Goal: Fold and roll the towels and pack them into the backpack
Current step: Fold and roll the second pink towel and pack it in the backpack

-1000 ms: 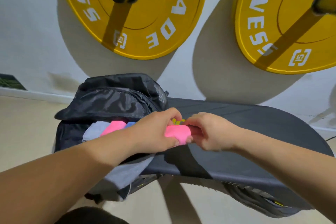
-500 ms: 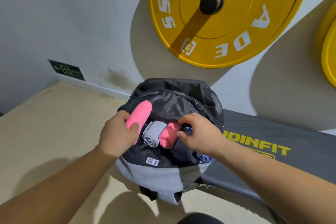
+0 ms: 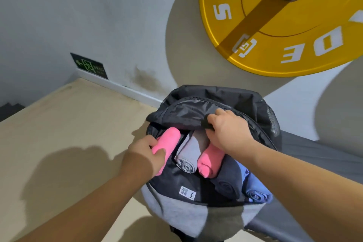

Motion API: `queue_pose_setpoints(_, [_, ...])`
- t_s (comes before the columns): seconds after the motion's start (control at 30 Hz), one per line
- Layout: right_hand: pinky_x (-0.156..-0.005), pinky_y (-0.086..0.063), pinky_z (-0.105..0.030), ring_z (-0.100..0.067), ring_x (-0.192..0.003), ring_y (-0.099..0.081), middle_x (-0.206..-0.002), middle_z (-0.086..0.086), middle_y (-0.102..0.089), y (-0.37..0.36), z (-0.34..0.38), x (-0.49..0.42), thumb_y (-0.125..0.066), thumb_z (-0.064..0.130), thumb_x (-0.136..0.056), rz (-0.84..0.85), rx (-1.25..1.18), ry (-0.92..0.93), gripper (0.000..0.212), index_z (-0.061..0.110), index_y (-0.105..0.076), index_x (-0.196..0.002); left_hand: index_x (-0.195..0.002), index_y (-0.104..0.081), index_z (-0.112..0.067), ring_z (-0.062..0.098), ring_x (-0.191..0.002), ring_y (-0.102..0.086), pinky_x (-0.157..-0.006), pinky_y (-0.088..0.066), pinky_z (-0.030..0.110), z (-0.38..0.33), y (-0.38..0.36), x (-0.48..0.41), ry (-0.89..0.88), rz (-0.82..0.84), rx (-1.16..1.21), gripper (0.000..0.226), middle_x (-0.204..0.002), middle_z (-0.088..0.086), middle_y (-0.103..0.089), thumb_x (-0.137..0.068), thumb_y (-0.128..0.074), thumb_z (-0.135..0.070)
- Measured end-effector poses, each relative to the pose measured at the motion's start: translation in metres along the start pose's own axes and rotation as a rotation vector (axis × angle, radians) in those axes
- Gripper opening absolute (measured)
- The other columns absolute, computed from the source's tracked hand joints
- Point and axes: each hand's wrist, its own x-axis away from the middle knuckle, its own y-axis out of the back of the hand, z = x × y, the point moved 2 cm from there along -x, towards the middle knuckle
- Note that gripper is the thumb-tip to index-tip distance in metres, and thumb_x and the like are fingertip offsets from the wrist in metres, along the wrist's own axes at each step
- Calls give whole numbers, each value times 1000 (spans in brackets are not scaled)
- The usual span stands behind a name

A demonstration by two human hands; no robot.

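A black and grey backpack (image 3: 188, 214) lies open on the end of a dark bench. My left hand (image 3: 145, 153) grips a rolled pink towel (image 3: 170, 139) at the left side of the opening. Beside it inside the bag lie a grey roll (image 3: 189, 153), a second pink roll (image 3: 210, 161), a dark navy roll (image 3: 227, 180) and a blue roll (image 3: 255, 188). My right hand (image 3: 227, 129) grips the black edge of the bag's upper flap (image 3: 196, 112) above the rolls.
The bench pad (image 3: 314, 163) runs off to the right under the bag. A yellow weight plate (image 3: 284, 19) hangs on the wall above. Beige floor (image 3: 59, 133) lies to the left, with a green exit sign (image 3: 89, 65) low on the wall.
My right hand has left the rolls and taken the flap's edge higher up. My left hand has pushed the pink roll deeper at the bag's left side. The view has moved closer.
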Motion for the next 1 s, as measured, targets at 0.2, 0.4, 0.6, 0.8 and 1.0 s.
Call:
queue_pose_setpoints(0.2, [-65,-50,-37,-32,-96,-59,-99,-3,-59,20,-21,-7,-62,39,-90,-211,-133,-51,20,22,-69,-98,-86,-71,-17,16,-71,-68,-58,-56,22,-30,-13,-24,-52,4,193,5,-84,2,-69,-89,-68,-19])
queue_pose_setpoints(0.4, [-74,-52,-38,-30,-96,-61,-105,-1,-61,7,-43,31,-68,49,-86,-90,-66,31,33,26,-71,-109,-83,-70,-7,32,-77,-62,-81,-57,44,-29,-30,-32,-105,-17,36,26,-82,16,-64,-86,-64,-32])
queue_pose_setpoints(0.6, [-70,-55,-38,-27,-92,-59,-99,2,-59,-6,-101,88,-77,53,-74,-51,-63,-92,45,25,-70,-109,-101,-74,-15,21,-109,-52,-93,-49,34,-60,-29,15,-643,-164,-164,16,-114,-2,-61,-87,-67,-13])
queue_pose_setpoints(0.8, [-69,-54,-37,-24,-97,-61,-98,4,-63,-12,-124,103,-74,45,-81,-48,-183,-138,33,25,-66,-108,-101,-64,-24,22,-109,-54,-86,-51,40,-123,-102,80,-1089,248,-443,23,-115,-3,-58,-92,-49,-39])
queue_pose_setpoints(1.0, [-48,-31,-29,-18,-52,-33,-47,5,-36,-3,-146,83,-72,26,-89,-154,-662,-323,47,19,-35,-61,-101,-69,-31,25,-87,-60,-77,-41,39,-150,-156,88,-1091,251,-798,37,-88,-1,-66,-79,-53,-56])
